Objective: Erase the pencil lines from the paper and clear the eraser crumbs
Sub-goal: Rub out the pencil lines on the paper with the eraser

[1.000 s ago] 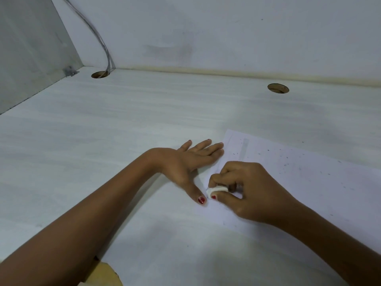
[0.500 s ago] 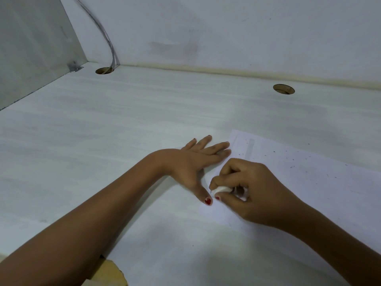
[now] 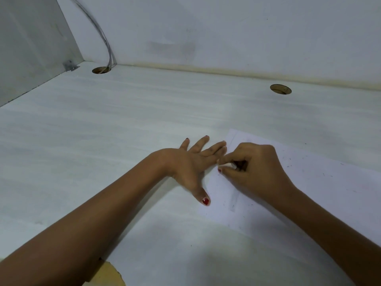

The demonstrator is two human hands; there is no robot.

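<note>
Eraser (image 3: pixel 226 166), pinched in right hand (image 3: pixel 253 172), rubs paper (image 3: pixel 309 182) at centre right; left hand (image 3: pixel 189 162), fingers flat, pins the sheet's edge. Short, light strokes should avoid creasing.

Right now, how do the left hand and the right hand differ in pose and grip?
The left hand lies flat, fingers straight, holding nothing; the right hand is curled, pinching the white eraser. The left hand lies mostly on the desk beside the paper; the right hand is over it. Both have red-painted nails.
</note>
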